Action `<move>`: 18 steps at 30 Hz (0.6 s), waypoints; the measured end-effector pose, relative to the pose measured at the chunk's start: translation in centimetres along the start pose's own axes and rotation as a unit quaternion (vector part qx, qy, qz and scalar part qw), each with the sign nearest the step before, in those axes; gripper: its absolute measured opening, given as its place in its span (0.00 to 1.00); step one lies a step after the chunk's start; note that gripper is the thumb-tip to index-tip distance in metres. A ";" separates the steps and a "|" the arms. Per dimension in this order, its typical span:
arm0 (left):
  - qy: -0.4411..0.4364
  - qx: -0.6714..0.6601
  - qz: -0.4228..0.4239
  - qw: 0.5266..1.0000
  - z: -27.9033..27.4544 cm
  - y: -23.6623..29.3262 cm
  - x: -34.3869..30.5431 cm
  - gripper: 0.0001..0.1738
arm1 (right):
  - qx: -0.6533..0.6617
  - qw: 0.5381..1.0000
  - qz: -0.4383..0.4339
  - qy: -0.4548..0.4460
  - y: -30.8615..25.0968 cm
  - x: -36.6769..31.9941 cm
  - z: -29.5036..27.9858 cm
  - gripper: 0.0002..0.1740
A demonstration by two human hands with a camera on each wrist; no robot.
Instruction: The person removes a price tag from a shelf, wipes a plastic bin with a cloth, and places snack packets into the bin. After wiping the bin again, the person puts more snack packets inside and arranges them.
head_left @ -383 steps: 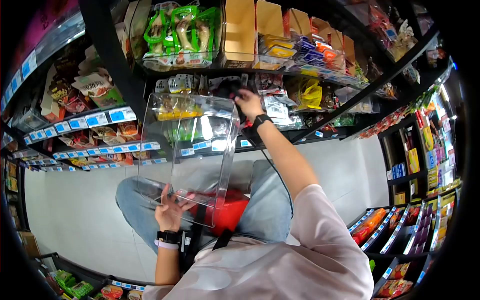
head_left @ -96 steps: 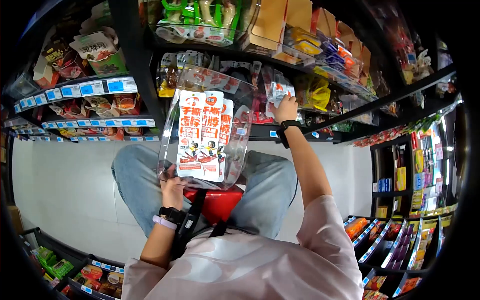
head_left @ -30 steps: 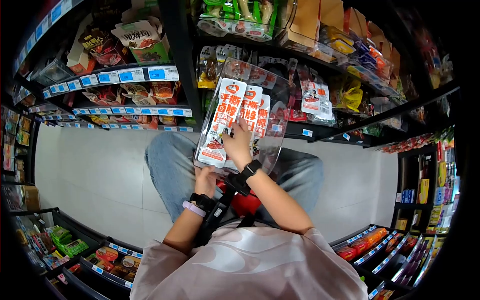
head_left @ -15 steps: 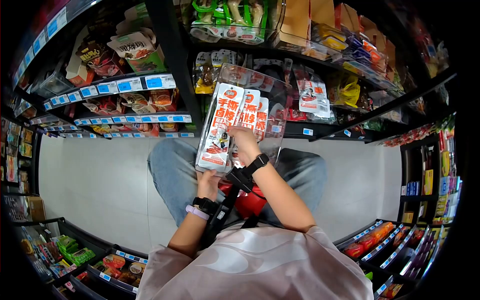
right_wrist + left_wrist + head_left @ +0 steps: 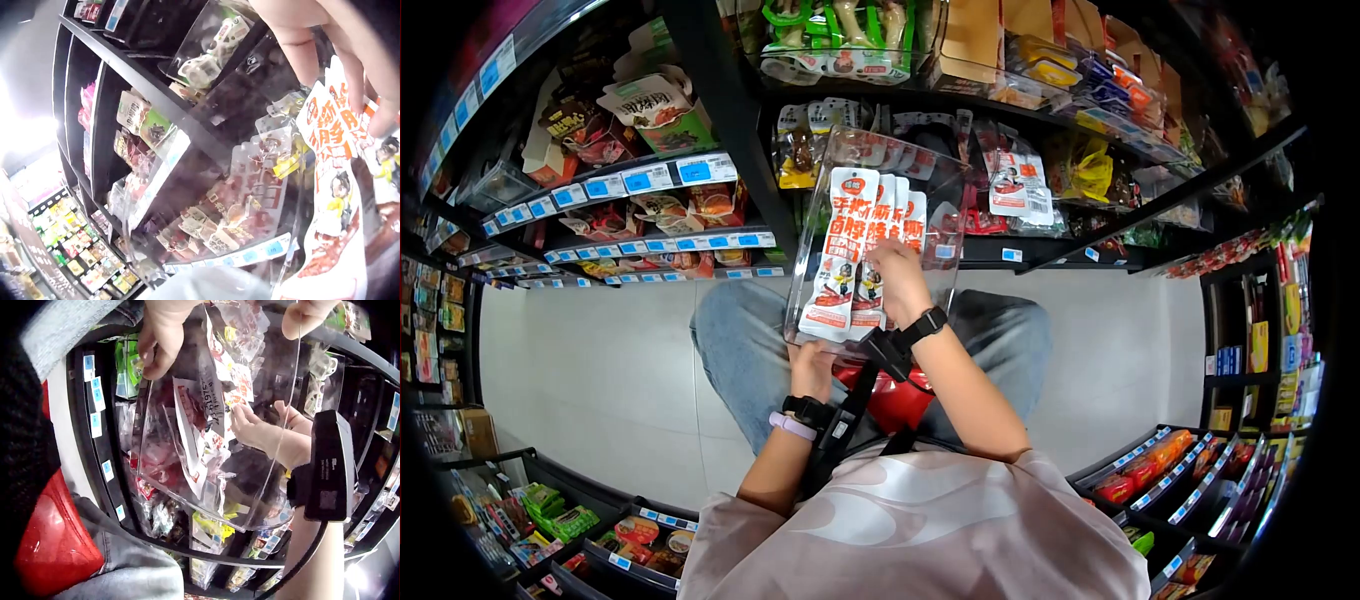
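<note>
My left hand [image 5: 811, 370] grips the near-left end of a clear plastic box [image 5: 943, 290], held tilted above the lap. Inside stand several white snack pouches [image 5: 836, 270] with red lettering and a picture of food, overlapping one another. My right hand [image 5: 903, 280] reaches into the box and pinches the edge of a pouch in the middle of the row. In the right wrist view, its fingers [image 5: 353, 78] bend down over the tops of the pouches [image 5: 334, 206]. Through the clear wall, the left wrist view shows the right hand [image 5: 269, 434] against the pouches [image 5: 231, 394].
Beyond the box stands a black shelf [image 5: 990, 255] with bagged snacks. A loose white pouch [image 5: 1017, 185] lies at its front, to the right of the box. Green bags [image 5: 850, 35] and open cartons [image 5: 965, 45] fill the shelf above. Low racks [image 5: 1180, 480] stand behind on the right.
White pouches now stand in the box, which held none at first. My right hand has come from the shelf into the box. Lately the pouches have shifted into a tighter overlapping row.
</note>
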State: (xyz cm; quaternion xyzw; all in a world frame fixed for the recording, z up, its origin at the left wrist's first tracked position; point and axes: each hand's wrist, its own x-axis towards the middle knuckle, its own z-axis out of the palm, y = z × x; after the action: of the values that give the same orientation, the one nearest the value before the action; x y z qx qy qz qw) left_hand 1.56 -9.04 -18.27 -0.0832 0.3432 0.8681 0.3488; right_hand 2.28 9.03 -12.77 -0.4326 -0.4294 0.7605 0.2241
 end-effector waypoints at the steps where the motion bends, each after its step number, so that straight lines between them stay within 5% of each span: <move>1: 0.006 0.003 -0.006 1.000 0.0 0.1 -0.1 0.32 | 0.018 0.999 -0.031 -0.027 0.7 0.0 -0.2 0.08; 3: 0.001 0.017 -0.014 1.000 -1.3 -0.5 0.3 0.41 | 0.015 1.000 -0.002 -0.012 -0.3 -1.6 0.5 0.21; 5: 0.003 0.014 -0.012 1.000 -2.5 -1.0 0.7 0.40 | 0.035 0.999 -0.008 -0.015 -1.5 -3.8 0.3 0.33; 8: 0.024 0.019 -0.009 1.000 -1.9 -0.7 0.4 0.38 | 0.077 0.981 -0.151 -0.097 -7.4 -8.6 -1.7 0.24; 10: 0.006 0.007 -0.017 1.000 -1.7 -0.4 0.2 0.31 | 0.002 0.962 -0.262 -0.076 -11.4 -8.9 -4.8 0.17; 14: 0.012 -0.016 -0.020 1.000 -1.2 -0.4 0.2 0.32 | 0.002 0.963 -0.269 0.025 -14.7 -6.4 -10.7 0.13; 16: 0.017 -0.010 -0.014 1.000 0.0 0.0 -0.1 0.32 | -0.003 0.955 -0.292 -0.050 -13.7 -7.3 -11.3 0.13; 18: 0.010 -0.005 -0.016 1.000 -1.1 -0.5 0.1 0.32 | 0.001 0.972 -0.225 -0.076 -11.8 -10.3 -9.1 0.13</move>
State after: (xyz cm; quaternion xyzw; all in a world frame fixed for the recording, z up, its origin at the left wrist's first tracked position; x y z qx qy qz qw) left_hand 1.69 -9.43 -19.42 -0.0986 0.3411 0.8632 0.3589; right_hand 15.02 12.14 -0.29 -0.2661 -0.5307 0.7215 0.3562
